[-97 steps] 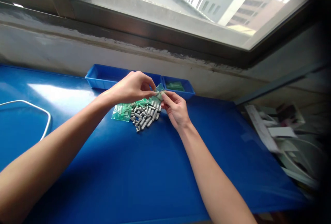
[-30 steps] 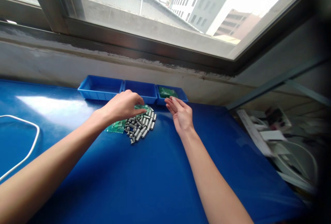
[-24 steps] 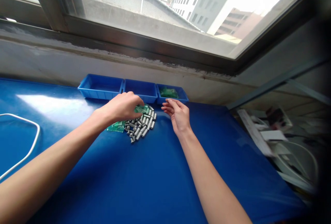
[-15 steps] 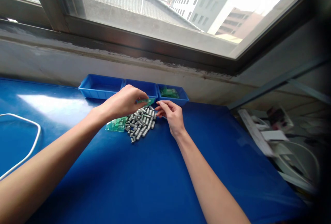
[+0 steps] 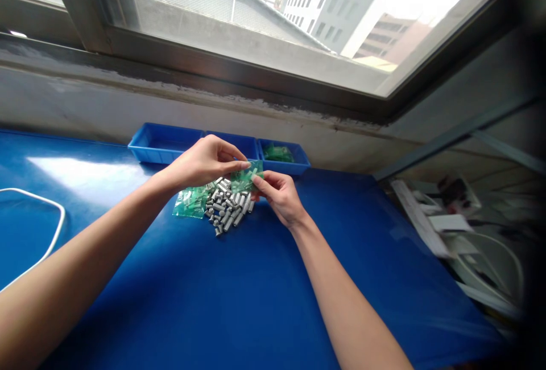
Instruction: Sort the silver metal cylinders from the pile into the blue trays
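My left hand [image 5: 205, 160] and my right hand [image 5: 277, 196] both pinch a small green plastic bag [image 5: 246, 176] just above a pile of several small grey metal cylinders [image 5: 226, 206] on the blue table [image 5: 239, 290]. More green bags [image 5: 190, 202] lie flat at the left of the pile. Both hands have their fingertips closed on the bag's edges.
Three blue trays stand in a row at the back by the wall: left tray [image 5: 160, 143], middle tray [image 5: 245, 143], and right tray [image 5: 294, 159] with green bags in it. A white cable [image 5: 40, 233] loops at the left. Cluttered papers [image 5: 452, 216] lie off the table's right edge.
My right hand came back from the right tray, empty, to the pile. My left hand lifted a green bag from the pile, and both hands now pinch it.
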